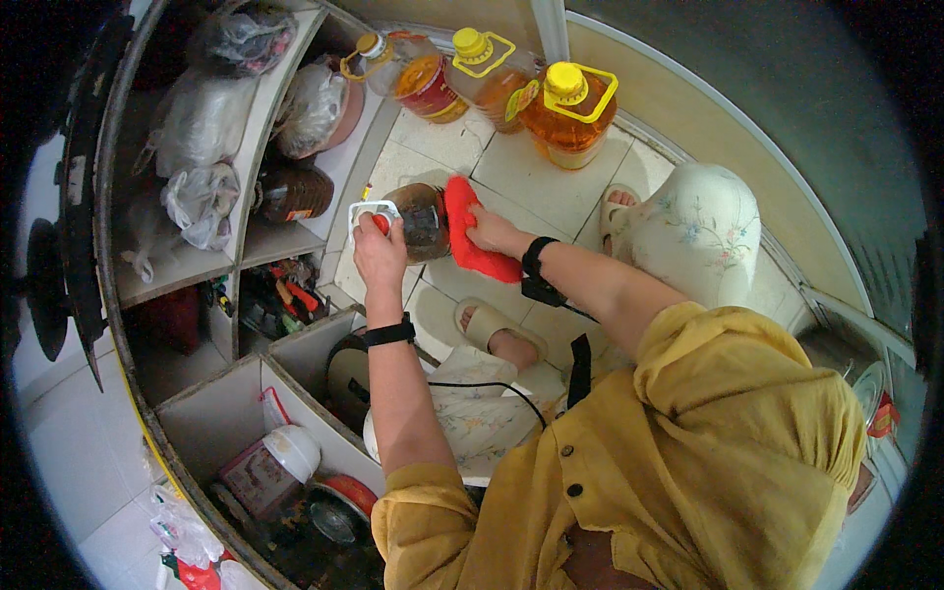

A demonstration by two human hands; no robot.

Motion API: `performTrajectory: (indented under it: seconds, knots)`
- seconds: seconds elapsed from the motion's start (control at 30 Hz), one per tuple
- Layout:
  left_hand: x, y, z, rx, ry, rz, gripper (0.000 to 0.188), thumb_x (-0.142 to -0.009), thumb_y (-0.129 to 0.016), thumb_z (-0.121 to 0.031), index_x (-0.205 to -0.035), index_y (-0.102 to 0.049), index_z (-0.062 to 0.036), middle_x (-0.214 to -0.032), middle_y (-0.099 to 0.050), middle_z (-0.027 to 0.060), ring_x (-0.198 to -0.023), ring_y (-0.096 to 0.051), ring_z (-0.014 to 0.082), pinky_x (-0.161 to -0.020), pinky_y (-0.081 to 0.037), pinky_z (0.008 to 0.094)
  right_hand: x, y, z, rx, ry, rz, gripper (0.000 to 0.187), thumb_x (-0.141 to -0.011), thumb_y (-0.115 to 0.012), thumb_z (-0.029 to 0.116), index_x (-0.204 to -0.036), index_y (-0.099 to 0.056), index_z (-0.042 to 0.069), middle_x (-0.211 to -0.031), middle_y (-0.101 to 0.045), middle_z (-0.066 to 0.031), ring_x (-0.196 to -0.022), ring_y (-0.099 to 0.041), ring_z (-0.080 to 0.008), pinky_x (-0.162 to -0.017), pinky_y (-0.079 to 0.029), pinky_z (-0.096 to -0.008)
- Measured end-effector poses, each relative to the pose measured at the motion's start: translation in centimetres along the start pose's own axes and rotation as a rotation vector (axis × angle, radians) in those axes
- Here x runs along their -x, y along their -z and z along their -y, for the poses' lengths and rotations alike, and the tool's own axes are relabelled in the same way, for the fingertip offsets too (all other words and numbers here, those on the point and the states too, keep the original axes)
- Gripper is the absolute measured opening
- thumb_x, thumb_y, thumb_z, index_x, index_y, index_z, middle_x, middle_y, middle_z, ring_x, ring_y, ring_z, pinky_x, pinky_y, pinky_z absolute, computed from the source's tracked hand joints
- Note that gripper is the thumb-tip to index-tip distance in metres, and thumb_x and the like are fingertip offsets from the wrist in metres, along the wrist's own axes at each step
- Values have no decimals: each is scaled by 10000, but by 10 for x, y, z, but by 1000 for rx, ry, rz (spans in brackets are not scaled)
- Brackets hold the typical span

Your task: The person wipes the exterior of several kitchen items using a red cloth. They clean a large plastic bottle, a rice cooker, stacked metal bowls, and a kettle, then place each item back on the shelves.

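Observation:
My left hand (382, 260) grips a plastic jug (423, 222) by its top, fingers around the white handle (366, 208) and red cap. Tilted on its side over the floor tiles, the jug has a dark brownish body with its base toward the right. Against that base end lies a bright red cloth (476, 254), pinched and pressed there by my right hand (489, 232). What the jug holds is hard to make out. Black bands circle both wrists, and a cable hangs from one.
Three large oil bottles stand along the far wall: a white-capped one (425, 84) and two yellow-capped ones (489, 88) (570, 123). At left, shelves (251, 147) hold plastic bags, a dark jar (295, 192) and tools (293, 293). Lower compartments contain a white bowl (292, 451) and pots (341, 511).

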State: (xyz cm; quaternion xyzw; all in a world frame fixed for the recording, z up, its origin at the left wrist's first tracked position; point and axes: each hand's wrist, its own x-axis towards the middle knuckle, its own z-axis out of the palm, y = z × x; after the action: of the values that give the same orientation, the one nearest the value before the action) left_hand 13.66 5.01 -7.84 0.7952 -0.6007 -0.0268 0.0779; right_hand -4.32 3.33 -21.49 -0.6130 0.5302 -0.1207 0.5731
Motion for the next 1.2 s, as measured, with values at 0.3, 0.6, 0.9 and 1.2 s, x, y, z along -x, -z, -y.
performTrajectory:
  seconds: [0.3, 0.6, 0.9, 1.2]
  knots:
    - [4, 9, 0, 105, -115, 47, 548, -850, -630, -142, -1363, -459, -52, -1249, -515, 221, -1133, -551, 418, -919, -484, 465, -15, 0, 30, -880, -9, -226, 495, -905, -559, 217, -1365, -462, 62, -1183, -599, -239, -1108, -600, -364, -893, -511, -431]
    - [7, 8, 11, 267, -125, 54, 524, -806, -700, -74, -1297, -528, -137, -1146, -562, 159, -1023, -602, 375, -864, -503, 453, 30, 11, 68, 57, 481, -185, 619, -871, -572, 188, -1455, -367, 208, -1274, -498, -200, -1052, -586, -411, -880, -509, -464]
    - [5, 12, 6, 144, -128, 50, 505, -811, -711, -91, -1283, -539, -147, -1162, -571, 167, -1047, -598, 378, -881, -496, 447, 16, -20, 1, -1089, -153, 128, 400, -904, -478, 57, -1302, -450, 30, -1138, -631, -138, -972, -661, -293, -816, -567, -439]
    - [-5, 3, 19, 117, -120, -21, 519, -796, -750, -162, -1270, -553, -81, -1099, -613, 214, -1024, -607, 399, -867, -500, 461, 15, -32, 53, -1205, -391, -34, 383, -939, -476, 111, -1309, -438, 18, -1216, -576, -220, -993, -652, -327, -807, -564, -477]
